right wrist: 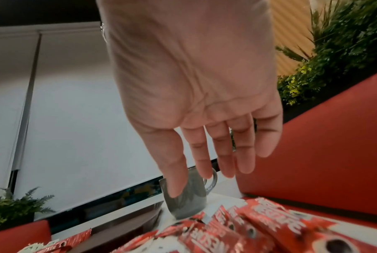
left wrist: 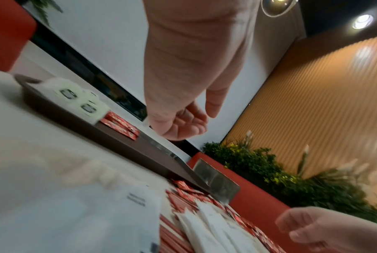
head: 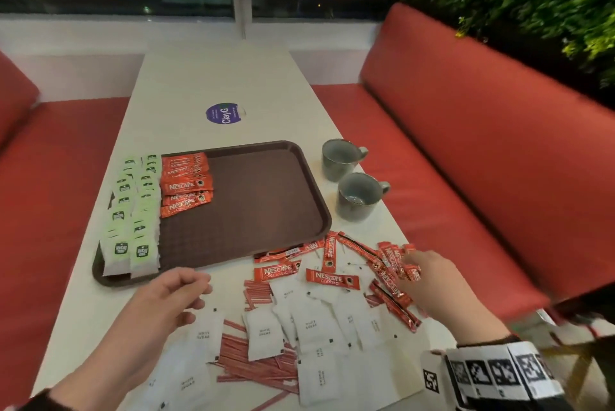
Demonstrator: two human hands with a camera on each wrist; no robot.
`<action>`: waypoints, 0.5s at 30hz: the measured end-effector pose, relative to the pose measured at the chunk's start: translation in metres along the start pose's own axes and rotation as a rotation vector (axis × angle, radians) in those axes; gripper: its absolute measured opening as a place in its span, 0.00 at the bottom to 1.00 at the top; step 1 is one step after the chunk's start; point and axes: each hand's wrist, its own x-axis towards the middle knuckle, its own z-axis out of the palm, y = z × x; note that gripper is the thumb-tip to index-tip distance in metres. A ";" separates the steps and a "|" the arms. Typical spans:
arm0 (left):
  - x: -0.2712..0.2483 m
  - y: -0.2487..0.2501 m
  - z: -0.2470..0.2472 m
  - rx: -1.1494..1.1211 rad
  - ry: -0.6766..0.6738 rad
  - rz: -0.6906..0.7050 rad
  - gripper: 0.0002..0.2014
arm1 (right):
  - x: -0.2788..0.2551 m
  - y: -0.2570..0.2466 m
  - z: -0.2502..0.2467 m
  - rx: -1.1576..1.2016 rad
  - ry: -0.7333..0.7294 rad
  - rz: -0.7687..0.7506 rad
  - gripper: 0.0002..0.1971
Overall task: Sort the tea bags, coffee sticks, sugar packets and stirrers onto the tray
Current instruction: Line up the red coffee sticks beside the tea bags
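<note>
Your right hand (head: 429,281), fingers straight and empty, reaches the loose coffee sticks (head: 391,272) to gather them; left hand (head: 169,297) hangs relaxed, holding nothing.

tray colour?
Dark brown, with a fine textured floor. The tray shows best in the head view.

A long white table (head: 216,84) runs up the middle of the head view between red benches. Directly on it: a brown tray (head: 266,204) at centre, two grey mugs (head: 352,184) to its right, a purple round sticker (head: 223,115) above the tray — and, lower right, loose red coffee sticks (head: 329,277), white sugar packets (head: 309,327) and striped stirrers (head: 253,364) in a heap.
</note>
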 end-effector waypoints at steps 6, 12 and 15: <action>0.006 0.013 0.079 0.601 -0.222 0.325 0.05 | 0.004 0.003 0.002 -0.054 -0.101 0.030 0.42; 0.032 0.011 0.154 1.076 -0.410 0.663 0.20 | 0.015 -0.009 0.016 -0.066 -0.141 0.024 0.43; 0.040 0.005 0.168 1.248 -0.429 0.695 0.22 | 0.020 -0.014 0.020 -0.060 -0.132 0.009 0.30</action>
